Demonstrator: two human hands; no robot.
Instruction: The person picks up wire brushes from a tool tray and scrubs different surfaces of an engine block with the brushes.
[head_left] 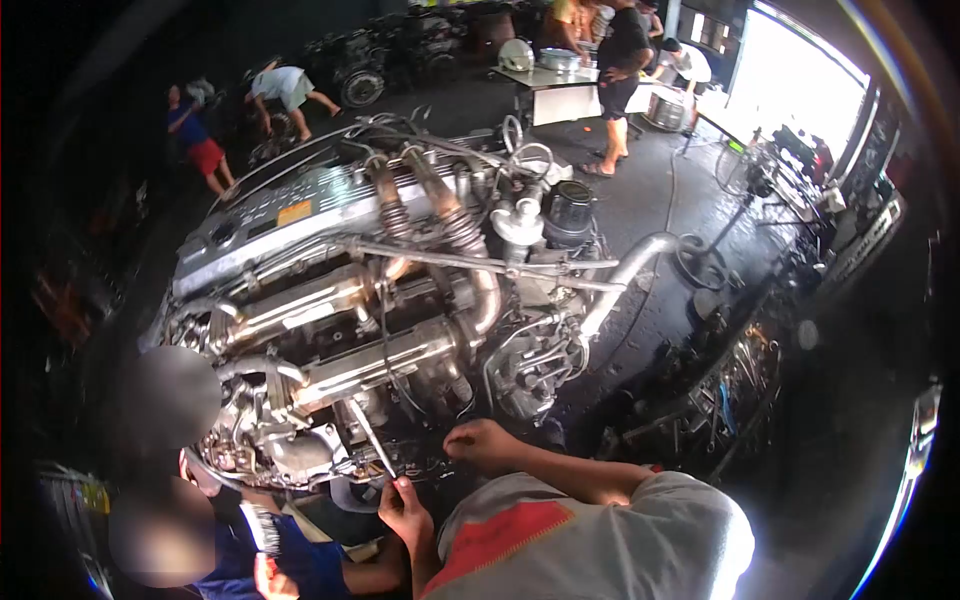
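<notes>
A long metal tool (373, 440) slants up toward the engine's lower tubes, its near end pinched in my left hand (405, 508). To the right, by the engine's lower edge, my right hand (478, 443) is closed; whatever it holds, if anything, is hidden. The large engine (330, 350) has shiny metal cylinders, bent pipes (470, 240) and a ribbed cover with an orange label (294, 212). The tool's far end reaches just below the lower cylinder (390, 355).
At the lower left, a co-worker in blue (310, 555) holds a brush (261, 528). Hand tools (725, 400) lie in a pile to the right. A thick pipe (635, 270) sticks out from the engine's right side. Several people stand or bend near tables (565, 105) behind.
</notes>
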